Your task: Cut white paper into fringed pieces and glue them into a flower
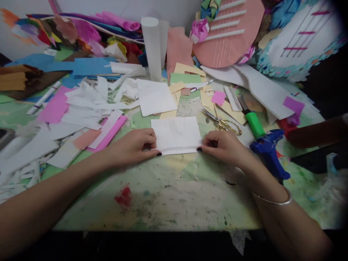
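Note:
A white sheet of paper (176, 132) lies on the table in front of me, with a narrow fold or roll along its near edge. My left hand (144, 145) pinches the left end of that edge, thumb on top and fingers curled. At the right end, my right hand (220, 146) pinches the same edge between thumb and curled fingers. Gold-handled scissors (224, 123) lie just beyond my right hand, blades partly apart. Farther off rests another white sheet (156, 97).
A blue glue gun (269, 152) and a green-handled knife (254, 121) lie to the right. White paper scraps (81, 101) are heaped at left. A white paper tube (152, 50) stands at the back, near a pink paper disc (231, 47) with white strips. The stained table (163, 199) ends in front.

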Action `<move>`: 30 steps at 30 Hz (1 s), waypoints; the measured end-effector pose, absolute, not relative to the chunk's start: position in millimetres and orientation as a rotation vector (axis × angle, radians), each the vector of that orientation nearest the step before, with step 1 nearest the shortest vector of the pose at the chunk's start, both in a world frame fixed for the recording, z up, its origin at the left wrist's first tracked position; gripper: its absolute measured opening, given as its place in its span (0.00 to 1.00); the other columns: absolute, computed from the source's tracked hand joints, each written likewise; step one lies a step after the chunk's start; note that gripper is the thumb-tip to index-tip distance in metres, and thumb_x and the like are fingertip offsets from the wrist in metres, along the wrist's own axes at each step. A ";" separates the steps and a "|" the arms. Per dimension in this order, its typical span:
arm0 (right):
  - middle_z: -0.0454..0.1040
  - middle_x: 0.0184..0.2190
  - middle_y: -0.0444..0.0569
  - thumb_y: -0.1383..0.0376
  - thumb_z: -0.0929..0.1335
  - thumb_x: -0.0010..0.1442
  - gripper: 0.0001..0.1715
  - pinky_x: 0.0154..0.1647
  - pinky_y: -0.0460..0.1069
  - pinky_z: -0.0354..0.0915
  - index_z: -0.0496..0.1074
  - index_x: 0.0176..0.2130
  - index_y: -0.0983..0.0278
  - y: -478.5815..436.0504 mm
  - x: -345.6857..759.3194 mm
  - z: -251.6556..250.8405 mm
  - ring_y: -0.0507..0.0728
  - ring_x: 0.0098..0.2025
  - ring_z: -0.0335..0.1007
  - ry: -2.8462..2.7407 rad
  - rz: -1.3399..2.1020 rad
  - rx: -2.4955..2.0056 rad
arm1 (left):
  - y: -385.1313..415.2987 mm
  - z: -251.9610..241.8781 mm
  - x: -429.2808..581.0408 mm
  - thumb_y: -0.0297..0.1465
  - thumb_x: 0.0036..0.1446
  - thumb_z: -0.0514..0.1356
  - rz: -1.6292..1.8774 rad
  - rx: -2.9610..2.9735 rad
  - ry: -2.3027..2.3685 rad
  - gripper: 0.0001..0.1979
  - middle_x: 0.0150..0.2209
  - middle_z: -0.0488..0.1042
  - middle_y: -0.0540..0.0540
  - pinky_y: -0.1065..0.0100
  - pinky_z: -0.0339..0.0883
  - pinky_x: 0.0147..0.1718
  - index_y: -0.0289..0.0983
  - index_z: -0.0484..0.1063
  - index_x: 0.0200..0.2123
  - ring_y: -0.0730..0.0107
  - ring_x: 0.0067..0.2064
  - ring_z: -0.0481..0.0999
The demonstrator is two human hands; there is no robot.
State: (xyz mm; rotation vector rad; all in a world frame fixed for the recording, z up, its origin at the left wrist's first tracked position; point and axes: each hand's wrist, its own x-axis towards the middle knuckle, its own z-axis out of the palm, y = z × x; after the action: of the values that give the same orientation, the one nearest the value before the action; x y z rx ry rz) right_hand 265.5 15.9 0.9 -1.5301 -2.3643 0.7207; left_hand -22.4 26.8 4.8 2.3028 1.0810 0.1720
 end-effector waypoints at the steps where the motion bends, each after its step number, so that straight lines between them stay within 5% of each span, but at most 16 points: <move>1: 0.66 0.18 0.42 0.63 0.68 0.55 0.14 0.24 0.46 0.50 0.66 0.20 0.65 16.1 265.3 0.4 0.49 0.22 0.57 -2.365 0.708 -1.542 | 27.0 4.8 -22.4 0.34 0.56 0.57 0.172 2.298 1.079 0.13 0.29 0.67 0.49 0.72 0.57 0.27 0.34 0.67 0.23 0.75 0.28 0.65; 15: 0.70 0.20 0.43 0.65 0.69 0.53 0.10 0.24 0.46 0.53 0.70 0.22 0.65 17.3 263.8 -1.1 0.50 0.23 0.60 -2.266 0.782 -1.604 | 27.9 5.1 -23.3 0.35 0.51 0.63 0.138 2.293 1.125 0.13 0.29 0.68 0.48 0.72 0.57 0.25 0.34 0.67 0.20 0.75 0.27 0.66; 23: 0.68 0.19 0.43 0.64 0.69 0.52 0.10 0.23 0.46 0.52 0.70 0.23 0.65 19.6 268.1 -3.1 0.49 0.22 0.60 -2.171 0.935 -1.556 | 27.3 7.8 -24.9 0.35 0.61 0.51 0.102 2.269 1.038 0.16 0.31 0.66 0.47 0.72 0.57 0.29 0.34 0.66 0.22 0.75 0.29 0.66; 30: 0.66 0.19 0.43 0.62 0.68 0.53 0.10 0.23 0.46 0.51 0.71 0.24 0.66 21.3 270.2 -0.6 0.49 0.22 0.57 -2.152 1.073 -1.546 | 27.6 3.3 -22.0 0.35 0.54 0.57 0.080 2.200 1.172 0.14 0.30 0.66 0.49 0.71 0.55 0.28 0.34 0.66 0.20 0.74 0.29 0.64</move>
State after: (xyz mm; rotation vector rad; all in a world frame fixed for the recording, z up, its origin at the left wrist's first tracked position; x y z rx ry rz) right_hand 270.2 21.3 -0.6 -1.5463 -2.1520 1.0731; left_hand -22.0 27.6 3.3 2.2004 1.1716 0.0800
